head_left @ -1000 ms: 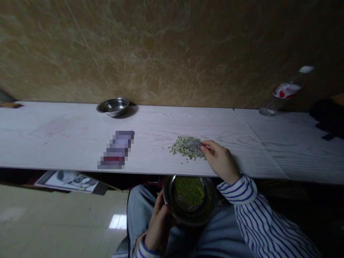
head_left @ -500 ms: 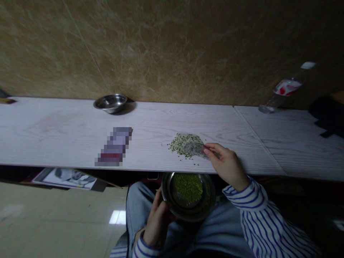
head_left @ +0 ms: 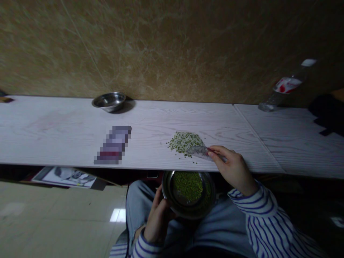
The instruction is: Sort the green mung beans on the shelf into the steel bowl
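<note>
My left hand (head_left: 158,215) grips the left rim of a metal bowl (head_left: 166,195) held over my lap, just below the table's front edge. Small green beans, which look like mung beans (head_left: 189,186), cover much of its bottom. Pinched in my right hand (head_left: 231,163) is a thin, see-through scoop-like piece (head_left: 199,151), its exact kind unclear. That piece touches the near right side of a loose patch of green beans (head_left: 184,141) on the table. Whitish bits or pale surface show among these beans.
A second metal bowl (head_left: 109,103) stands at the back left of the white wood-grain table (head_left: 53,132). Nearer the front lies a blurred-out flat object (head_left: 114,145). A clear bottle (head_left: 286,86) and a dark item (head_left: 328,114) are on the right. The wall (head_left: 161,46) closes the back.
My right hand has drawn the see-through piece slightly right and toward me, so more of the bean patch shows. My left hand and its bowl stay nearly where they were.
</note>
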The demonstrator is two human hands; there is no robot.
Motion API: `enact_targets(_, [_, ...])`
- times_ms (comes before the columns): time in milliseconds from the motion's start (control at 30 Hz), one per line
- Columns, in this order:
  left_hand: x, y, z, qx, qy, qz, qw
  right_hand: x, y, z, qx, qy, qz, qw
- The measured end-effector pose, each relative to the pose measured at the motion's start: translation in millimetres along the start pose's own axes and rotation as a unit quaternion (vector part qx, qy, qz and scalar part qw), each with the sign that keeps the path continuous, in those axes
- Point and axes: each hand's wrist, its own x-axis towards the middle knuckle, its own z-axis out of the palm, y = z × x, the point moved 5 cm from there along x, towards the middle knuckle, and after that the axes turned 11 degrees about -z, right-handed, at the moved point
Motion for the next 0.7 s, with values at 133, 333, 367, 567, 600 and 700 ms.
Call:
enact_targets(133, [0.8,-0.7,1.3,0.002,-0.003,-0.004,1.000,-1.3,4.1,-0.2,-0.001,-0.001,0.009,1.000])
enact_targets(333, [3.9,-2.3,-1.9,0.016,0.007,0.001,1.000,-3.3,-3.1,2.1,-0.017,-0.011,-0.012,1.000])
enact_targets(367, [4.1,-2.1,-2.3,0.016,0.009,0.000,1.000,-3.5,-4.2,1.7,-0.016,-0.010,-0.013,1.000])
enact_targets(567, [1.0,1.3,0.4,0.011,-0.001,-0.009,1.000,-1.0,-3.1,3.8,-0.006,-0.003,-0.006,1.000])
enact_targets(600, [0.4,1.7,0.6,0.008,-0.002,-0.009,1.000,-1.0,-3.1,4.8,-0.006,-0.005,-0.006,1.000])
enact_targets(700, [-0.5,2.4,0.5,0.009,-0.007,-0.007,1.000,-3.2,-5.2,6.2,-0.012,-0.015,-0.012,1.000])
